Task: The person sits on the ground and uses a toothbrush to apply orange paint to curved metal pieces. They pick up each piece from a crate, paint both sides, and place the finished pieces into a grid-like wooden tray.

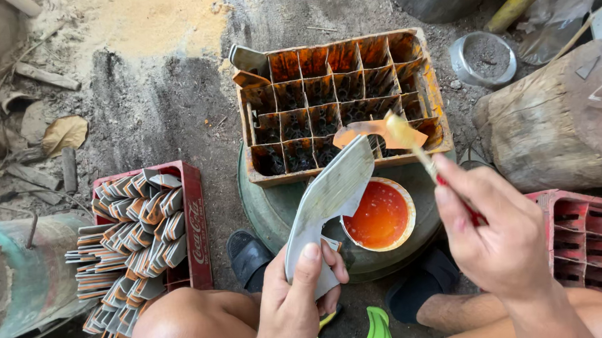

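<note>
Grey metal is what the left hand (298, 305) is closed around: a bent blade (330, 202), gripped at its lower end and tilted so that the broad face is turned up. A brush (406, 137) is held in the closed right hand (497, 233), its tip raised over the far end of the blade, probably so that paint can be laid on that face. A bowl (382, 216) of orange paint is placed just under both, within easy reach. Behind it a divided crate (342, 102) is stained orange. Many similar blades (133, 248) are stacked in a red crate (195, 226) on the left. The brush handle is mostly hidden by the fingers, and the crate at the right edge is cut off.
</note>
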